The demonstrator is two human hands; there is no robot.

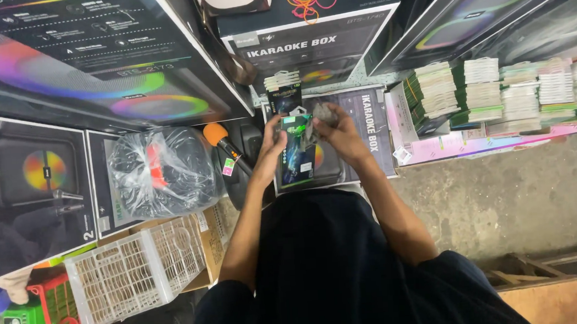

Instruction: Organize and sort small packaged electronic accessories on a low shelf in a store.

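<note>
Item: flat dark retail packet (297,151), held upright just right of the orange-tipped microphone (224,144). Left hand (273,143) grips its left edge; right hand (332,127) pinches crumpled plastic wrap (322,115) at its top. Likely light, stiff, slippery; hold by edges.

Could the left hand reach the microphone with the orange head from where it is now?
Probably yes. The left hand holds a dark flat package together with the right hand; the microphone lies just beside it, nothing between. The hand would first need to release the package.
</note>
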